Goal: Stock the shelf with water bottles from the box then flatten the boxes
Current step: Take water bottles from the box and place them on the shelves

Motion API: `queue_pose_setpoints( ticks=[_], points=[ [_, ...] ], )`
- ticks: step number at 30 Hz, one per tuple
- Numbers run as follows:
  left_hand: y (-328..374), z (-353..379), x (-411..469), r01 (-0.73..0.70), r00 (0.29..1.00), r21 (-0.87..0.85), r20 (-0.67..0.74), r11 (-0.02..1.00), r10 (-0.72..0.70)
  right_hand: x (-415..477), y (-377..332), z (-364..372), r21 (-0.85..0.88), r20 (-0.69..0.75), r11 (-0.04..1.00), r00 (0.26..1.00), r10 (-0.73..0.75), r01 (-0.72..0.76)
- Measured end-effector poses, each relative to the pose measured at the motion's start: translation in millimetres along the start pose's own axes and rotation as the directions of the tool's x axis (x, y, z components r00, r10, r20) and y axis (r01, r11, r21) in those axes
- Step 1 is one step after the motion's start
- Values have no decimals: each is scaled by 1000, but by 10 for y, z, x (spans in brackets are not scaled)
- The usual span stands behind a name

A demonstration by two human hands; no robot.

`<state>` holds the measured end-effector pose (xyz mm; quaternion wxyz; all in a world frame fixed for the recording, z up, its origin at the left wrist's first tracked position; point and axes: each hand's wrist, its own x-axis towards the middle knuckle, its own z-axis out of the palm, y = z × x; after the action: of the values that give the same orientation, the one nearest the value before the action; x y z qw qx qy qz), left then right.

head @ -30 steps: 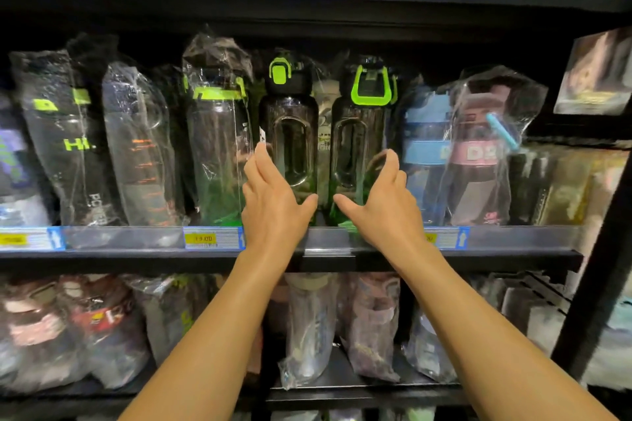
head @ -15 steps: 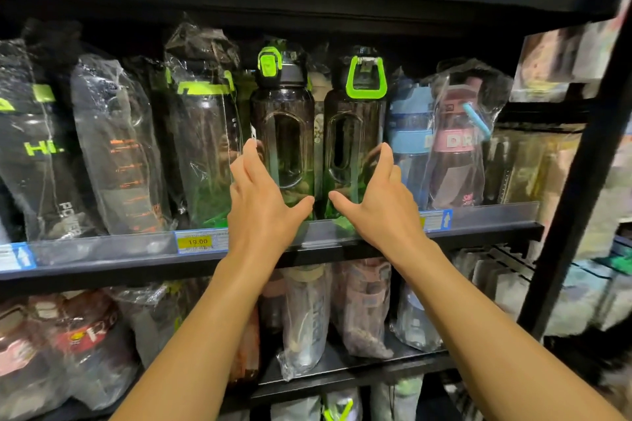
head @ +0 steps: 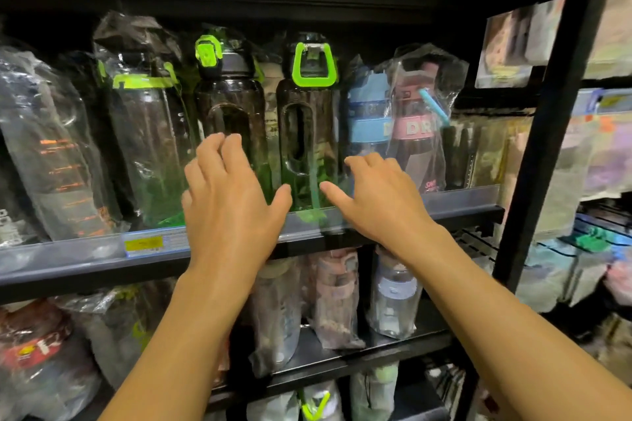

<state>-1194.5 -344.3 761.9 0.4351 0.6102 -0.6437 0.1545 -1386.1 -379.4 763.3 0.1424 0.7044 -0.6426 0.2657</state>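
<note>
Two dark water bottles with lime-green caps stand side by side at the front of the middle shelf [head: 461, 212]: the left bottle [head: 231, 96] and the right bottle [head: 306, 113]. My left hand [head: 229, 202] hovers in front of the left bottle's lower part, fingers relaxed, holding nothing. In front of the right bottle's base, my right hand [head: 379, 202] has loosely bent fingers and grips nothing. Whether either hand still touches a bottle I cannot tell. No box is in view.
Plastic-wrapped bottles [head: 143, 133] fill the shelf on the left; blue [head: 367, 113] and pink [head: 415, 126] wrapped bottles stand on the right. More wrapped bottles [head: 333, 301] sit on the lower shelf. A black upright post [head: 554, 120] frames the right side. A yellow price tag [head: 143, 244] marks the rail.
Both hands have drawn back from the two dark bottles, their fingers no longer spread against the bottles' sides. The view has shifted right and closer.
</note>
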Motion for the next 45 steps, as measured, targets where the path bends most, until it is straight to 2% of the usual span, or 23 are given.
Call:
queue_pose_setpoints(
  ticks=[3,6,9,11,13,17,20,24,28,45],
  points=[
    [396,50,-27,-61,998,-11,33,998,61,-33,360,-118,-3,-15,1000,1000,-22,22],
    [832,274,23,-95,987,-108,116,990,107,12,802,-229,13,-56,1000,998,12,-11],
    [1239,607,112,-62,977,-257,181,964,111,114,1218,-268,165,-139,981,982,130,-106],
    [1443,832,172,-16,982,-321,176,947,76,203,1446,-239,279,-165,949,966,200,-149],
    [1569,1026,236,40,986,-345,167,938,20,323,1615,-198,353,-96,919,970,222,-175],
    [1656,1301,355,171,975,-322,189,931,-113,597,1783,-94,505,138,830,971,193,-237],
    [1657,1422,455,257,952,-290,239,922,-190,749,1820,16,562,187,796,972,140,-223],
    [1614,1500,588,329,924,-258,288,908,-253,850,1826,97,601,220,767,969,112,-225],
    [1582,1544,628,355,919,-251,271,901,-287,900,1836,160,618,191,759,975,109,-206],
    [1481,1461,412,230,966,-347,194,909,-170,628,2067,55,581,113,799,987,112,-157]
  ],
)
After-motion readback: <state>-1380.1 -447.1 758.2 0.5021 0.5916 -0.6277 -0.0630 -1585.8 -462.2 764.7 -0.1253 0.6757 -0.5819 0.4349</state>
